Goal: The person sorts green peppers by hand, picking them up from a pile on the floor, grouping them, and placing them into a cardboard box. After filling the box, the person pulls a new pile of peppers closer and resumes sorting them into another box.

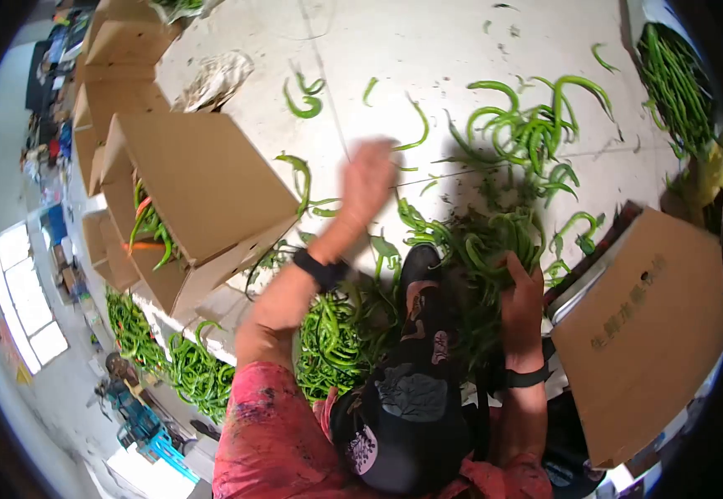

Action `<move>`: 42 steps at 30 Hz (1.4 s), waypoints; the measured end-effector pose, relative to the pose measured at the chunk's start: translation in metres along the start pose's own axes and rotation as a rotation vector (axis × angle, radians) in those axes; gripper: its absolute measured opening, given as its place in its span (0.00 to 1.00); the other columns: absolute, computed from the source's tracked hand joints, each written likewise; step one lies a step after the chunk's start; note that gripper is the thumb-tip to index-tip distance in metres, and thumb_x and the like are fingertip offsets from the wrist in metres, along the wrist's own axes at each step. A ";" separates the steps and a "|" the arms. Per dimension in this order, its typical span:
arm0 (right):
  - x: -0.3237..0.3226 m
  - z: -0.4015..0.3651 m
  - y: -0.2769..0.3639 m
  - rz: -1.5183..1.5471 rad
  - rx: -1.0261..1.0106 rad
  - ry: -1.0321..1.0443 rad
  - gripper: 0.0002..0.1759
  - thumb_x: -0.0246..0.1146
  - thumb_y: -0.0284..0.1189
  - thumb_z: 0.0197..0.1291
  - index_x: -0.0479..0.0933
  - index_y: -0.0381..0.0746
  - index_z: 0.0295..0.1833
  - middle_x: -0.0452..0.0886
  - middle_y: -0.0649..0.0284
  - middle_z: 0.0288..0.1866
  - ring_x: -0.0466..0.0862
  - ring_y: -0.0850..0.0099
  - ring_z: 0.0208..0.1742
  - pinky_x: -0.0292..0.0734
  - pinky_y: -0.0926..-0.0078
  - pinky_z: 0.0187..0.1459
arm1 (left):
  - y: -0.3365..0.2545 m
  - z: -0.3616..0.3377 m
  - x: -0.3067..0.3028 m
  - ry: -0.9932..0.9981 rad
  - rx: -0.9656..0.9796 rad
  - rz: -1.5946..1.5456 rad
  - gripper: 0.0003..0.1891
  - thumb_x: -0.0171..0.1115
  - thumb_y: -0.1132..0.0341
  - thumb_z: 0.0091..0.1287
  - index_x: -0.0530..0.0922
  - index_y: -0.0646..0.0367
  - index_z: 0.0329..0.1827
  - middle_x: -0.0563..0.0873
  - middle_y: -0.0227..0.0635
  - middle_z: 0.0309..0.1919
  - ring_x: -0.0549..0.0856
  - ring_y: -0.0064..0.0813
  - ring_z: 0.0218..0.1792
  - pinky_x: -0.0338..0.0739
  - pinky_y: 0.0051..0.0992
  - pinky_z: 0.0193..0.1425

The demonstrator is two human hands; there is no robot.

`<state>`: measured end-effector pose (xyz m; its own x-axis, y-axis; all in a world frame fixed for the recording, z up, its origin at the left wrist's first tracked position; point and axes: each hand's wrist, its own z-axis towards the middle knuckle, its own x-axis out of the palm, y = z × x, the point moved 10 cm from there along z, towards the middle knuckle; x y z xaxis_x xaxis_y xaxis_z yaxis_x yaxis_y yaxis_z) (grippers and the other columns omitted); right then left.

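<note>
Long green peppers (536, 125) lie scattered on the pale floor in the upper middle. My left hand (371, 179) is blurred by motion above the floor, near a few loose peppers; its fingers are smeared and nothing can be made out in them. On the right, my right hand (521, 283) grips a bunch of green peppers (507, 237), thumb and fingers against them. Dark bands circle both wrists. A dense heap of green peppers (328, 341) lies between my left arm and my legs.
An open cardboard box (203, 179) with green and red peppers stands at the left. Another cardboard box (648, 333) is at the right. More peppers (199, 370) are piled at lower left; long green beans or peppers (673, 87) fill a bag at upper right.
</note>
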<state>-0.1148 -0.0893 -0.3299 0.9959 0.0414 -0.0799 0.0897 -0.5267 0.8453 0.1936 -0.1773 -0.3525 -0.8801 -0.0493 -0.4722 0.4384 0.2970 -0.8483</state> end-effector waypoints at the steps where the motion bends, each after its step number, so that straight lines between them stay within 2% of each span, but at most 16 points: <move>1: -0.005 -0.006 0.017 -0.249 -0.141 0.042 0.12 0.54 0.19 0.63 0.80 0.33 0.49 0.81 0.58 0.49 0.79 0.63 0.56 0.69 0.66 0.63 | 0.012 0.028 -0.028 -0.127 0.123 0.262 0.21 0.58 0.65 0.66 0.74 0.68 0.60 0.79 0.57 0.56 0.77 0.50 0.58 0.70 0.41 0.65; 3: -0.025 -0.012 0.017 -0.223 -0.072 -0.057 0.11 0.55 0.21 0.65 0.79 0.33 0.49 0.81 0.58 0.47 0.78 0.65 0.55 0.69 0.67 0.61 | 0.052 0.075 -0.060 -0.403 0.556 0.622 0.28 0.61 0.64 0.62 0.69 0.67 0.65 0.77 0.55 0.58 0.74 0.54 0.59 0.66 0.47 0.66; 5: -0.035 -0.024 -0.001 0.042 0.138 -0.119 0.11 0.55 0.24 0.67 0.77 0.32 0.50 0.82 0.59 0.44 0.78 0.69 0.54 0.70 0.69 0.59 | 0.093 0.117 -0.075 -0.325 0.329 0.700 0.29 0.62 0.63 0.61 0.69 0.66 0.66 0.76 0.53 0.60 0.73 0.56 0.60 0.65 0.47 0.66; 6: -0.036 -0.028 -0.018 0.267 0.276 -0.126 0.12 0.55 0.25 0.67 0.76 0.32 0.52 0.82 0.59 0.43 0.78 0.70 0.53 0.70 0.70 0.58 | 0.136 0.128 -0.079 -0.357 0.317 0.820 0.24 0.63 0.60 0.61 0.76 0.59 0.59 0.81 0.53 0.50 0.77 0.53 0.54 0.69 0.47 0.60; 9: -0.056 -0.060 -0.033 0.282 0.324 -0.118 0.14 0.55 0.26 0.69 0.72 0.33 0.57 0.82 0.62 0.46 0.79 0.73 0.49 0.70 0.72 0.57 | 0.096 0.102 -0.031 -0.081 0.120 1.214 0.14 0.63 0.62 0.60 0.79 0.60 0.45 0.83 0.50 0.40 0.80 0.50 0.47 0.71 0.47 0.53; 12: -0.063 -0.086 -0.028 0.266 0.362 -0.173 0.13 0.53 0.27 0.71 0.72 0.35 0.57 0.80 0.62 0.44 0.78 0.74 0.48 0.71 0.74 0.55 | 0.033 0.077 0.023 0.119 0.177 0.980 0.14 0.63 0.66 0.60 0.81 0.60 0.47 0.83 0.47 0.36 0.83 0.46 0.36 0.78 0.43 0.43; 14: -0.064 -0.100 -0.053 0.490 0.356 -0.192 0.15 0.55 0.26 0.71 0.70 0.36 0.61 0.81 0.64 0.45 0.78 0.75 0.49 0.69 0.73 0.58 | -0.038 0.081 0.073 0.121 0.480 0.625 0.14 0.63 0.68 0.61 0.83 0.59 0.49 0.84 0.46 0.36 0.85 0.44 0.35 0.80 0.38 0.39; 17: -0.070 -0.098 -0.052 0.448 0.369 -0.207 0.16 0.56 0.27 0.71 0.70 0.35 0.61 0.81 0.64 0.45 0.79 0.76 0.46 0.72 0.74 0.55 | -0.108 0.115 0.159 0.022 0.567 0.241 0.14 0.65 0.60 0.64 0.82 0.60 0.48 0.85 0.45 0.34 0.84 0.44 0.34 0.78 0.38 0.41; 21: -0.074 -0.094 -0.047 0.463 0.350 -0.181 0.16 0.56 0.27 0.71 0.69 0.35 0.61 0.81 0.64 0.43 0.79 0.77 0.46 0.73 0.76 0.52 | -0.159 0.158 0.278 0.063 0.526 0.541 0.23 0.65 0.53 0.64 0.79 0.61 0.53 0.87 0.49 0.39 0.86 0.48 0.40 0.80 0.40 0.46; 25: -0.085 -0.095 -0.037 0.333 0.372 -0.150 0.16 0.56 0.30 0.71 0.69 0.34 0.60 0.82 0.63 0.42 0.79 0.76 0.46 0.73 0.74 0.53 | -0.121 0.174 0.315 0.163 0.251 0.579 0.20 0.67 0.57 0.60 0.79 0.62 0.49 0.86 0.53 0.36 0.86 0.51 0.39 0.80 0.40 0.44; 26: -0.091 -0.094 -0.038 0.302 0.383 -0.173 0.15 0.55 0.30 0.70 0.71 0.35 0.57 0.82 0.63 0.42 0.79 0.75 0.46 0.73 0.74 0.53 | -0.122 0.176 0.311 0.218 0.323 0.427 0.13 0.64 0.64 0.61 0.79 0.63 0.44 0.87 0.51 0.34 0.87 0.47 0.37 0.80 0.40 0.43; 28: -0.098 -0.094 -0.046 0.298 0.413 -0.210 0.14 0.55 0.30 0.69 0.73 0.35 0.55 0.82 0.63 0.41 0.79 0.75 0.46 0.72 0.75 0.53 | -0.078 0.181 0.294 0.449 -0.132 -0.260 0.12 0.62 0.66 0.64 0.79 0.66 0.45 0.88 0.45 0.36 0.87 0.41 0.36 0.81 0.39 0.41; 30: -0.103 -0.095 -0.057 0.423 0.463 -0.219 0.14 0.57 0.33 0.70 0.75 0.34 0.52 0.82 0.61 0.44 0.79 0.73 0.47 0.72 0.71 0.54 | -0.087 0.161 0.246 0.421 -0.226 -0.567 0.14 0.60 0.69 0.67 0.76 0.68 0.52 0.87 0.43 0.43 0.87 0.35 0.42 0.81 0.34 0.43; 33: -0.110 -0.081 -0.036 0.455 0.360 -0.232 0.12 0.56 0.31 0.70 0.77 0.35 0.50 0.82 0.64 0.45 0.78 0.74 0.49 0.70 0.72 0.55 | -0.121 0.097 0.193 0.494 -0.238 -0.678 0.19 0.57 0.71 0.70 0.70 0.70 0.62 0.83 0.49 0.51 0.84 0.36 0.51 0.80 0.29 0.48; 37: -0.105 -0.079 -0.006 0.517 0.185 -0.180 0.11 0.55 0.30 0.70 0.76 0.36 0.51 0.82 0.64 0.45 0.77 0.74 0.49 0.69 0.72 0.57 | -0.161 0.013 0.157 0.690 -0.448 -1.001 0.22 0.51 0.71 0.74 0.63 0.72 0.68 0.78 0.54 0.59 0.79 0.46 0.62 0.77 0.42 0.66; 42: -0.104 -0.116 0.046 0.397 -0.035 -0.172 0.12 0.55 0.29 0.70 0.75 0.36 0.55 0.82 0.63 0.47 0.79 0.74 0.50 0.69 0.73 0.58 | -0.227 -0.050 0.116 0.699 -0.388 -0.907 0.18 0.55 0.72 0.72 0.71 0.70 0.62 0.82 0.51 0.54 0.84 0.43 0.56 0.82 0.40 0.60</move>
<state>-0.2131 -0.0197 -0.2217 0.9379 -0.3019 0.1711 -0.2971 -0.4437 0.8455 -0.0168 -0.2028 -0.2022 -0.8004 0.1027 0.5905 -0.3676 0.6941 -0.6190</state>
